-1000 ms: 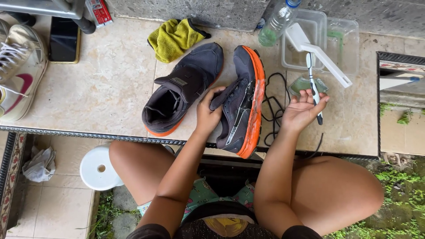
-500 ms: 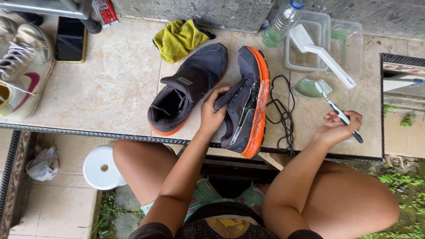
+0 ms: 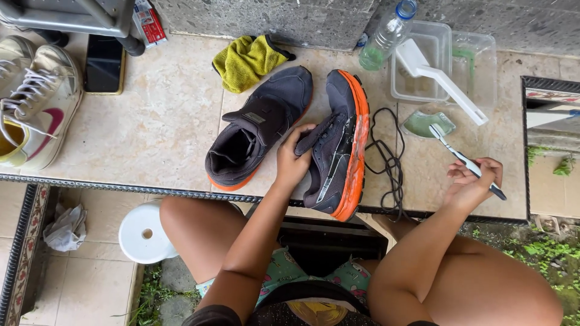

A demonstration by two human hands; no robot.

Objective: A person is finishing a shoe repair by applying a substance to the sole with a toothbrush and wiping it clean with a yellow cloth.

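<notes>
Two dark grey running shoes with orange soles rest on a beige tiled ledge. My left hand (image 3: 293,158) grips the right-hand shoe (image 3: 336,145), which lies tipped on its side with its orange sole facing right. The other shoe (image 3: 257,124) sits upright just left of it. My right hand (image 3: 473,183) holds a toothbrush (image 3: 464,159) by its handle, the bristle end pointing up-left toward a small green dish (image 3: 426,123). Loose black laces (image 3: 388,163) lie between the shoe and my right hand.
A clear tub (image 3: 436,63) with a white brush (image 3: 444,81) and a plastic bottle (image 3: 386,36) stand at the back. A yellow cloth (image 3: 246,59), a black phone (image 3: 104,63) and white sneakers (image 3: 33,108) lie to the left. A white stool (image 3: 144,232) stands below the ledge.
My right hand picked the toothbrush up from beside the green dish and drew it back toward the ledge's front right. My left hand kept its grip on the tipped shoe.
</notes>
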